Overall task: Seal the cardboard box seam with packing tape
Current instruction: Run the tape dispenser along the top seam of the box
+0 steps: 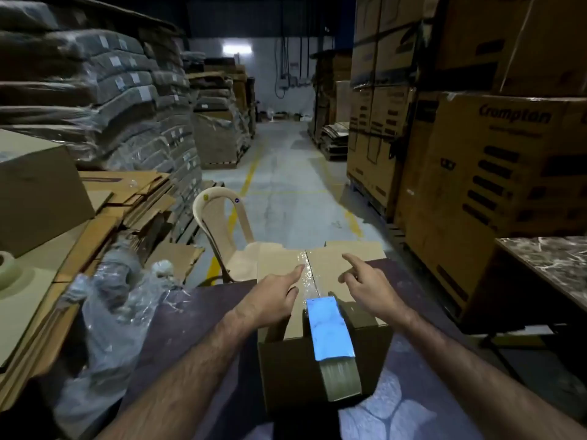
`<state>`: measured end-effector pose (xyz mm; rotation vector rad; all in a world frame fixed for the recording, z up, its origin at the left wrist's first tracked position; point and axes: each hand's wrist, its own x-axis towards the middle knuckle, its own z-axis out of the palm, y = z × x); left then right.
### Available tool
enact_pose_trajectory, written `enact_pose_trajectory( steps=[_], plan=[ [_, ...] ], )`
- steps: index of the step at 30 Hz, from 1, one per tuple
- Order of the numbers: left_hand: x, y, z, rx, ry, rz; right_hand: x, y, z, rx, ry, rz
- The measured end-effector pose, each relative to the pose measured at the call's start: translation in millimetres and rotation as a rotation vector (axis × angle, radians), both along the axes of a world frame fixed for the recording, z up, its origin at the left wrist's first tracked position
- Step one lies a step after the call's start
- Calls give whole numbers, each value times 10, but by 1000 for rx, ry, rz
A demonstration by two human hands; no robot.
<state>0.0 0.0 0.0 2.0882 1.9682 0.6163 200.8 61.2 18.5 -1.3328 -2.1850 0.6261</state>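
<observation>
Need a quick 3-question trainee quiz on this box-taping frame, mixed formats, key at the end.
1. True or false: clear tape already lies along the top seam of the cardboard box.
2. Which hand has a finger at the taped seam? A) left hand B) right hand
3. Fill in: the tape roll hangs over the box's ____ edge.

Key: 1 true; 2 A; 3 near. Neither hand grips anything.

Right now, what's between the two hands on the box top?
Head view: between the left hand and right hand runs the taped seam of the box, with the tape roll resting on it at the near edge.
</observation>
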Motion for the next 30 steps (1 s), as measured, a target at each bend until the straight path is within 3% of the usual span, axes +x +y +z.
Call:
enact_pose_trajectory(
  steps=[6,13,18,24,30],
  plan=[
    [92,48,-111,-175,76,-95,97,-186,-25,-110,54,-18],
    [6,-25,-103,-402,-58,-191,309,-844,-41,-75,209,-28],
    [-64,-2,-92,-575,78,-298,337,-1227,-251,-200,193,-42],
    [84,-29,-353,-304,230,-120,293,-1400,-444,-257,203,-138],
    [104,61,-358,-230,307,-207,188,-1455,-483,-210,239,-236]
  ],
)
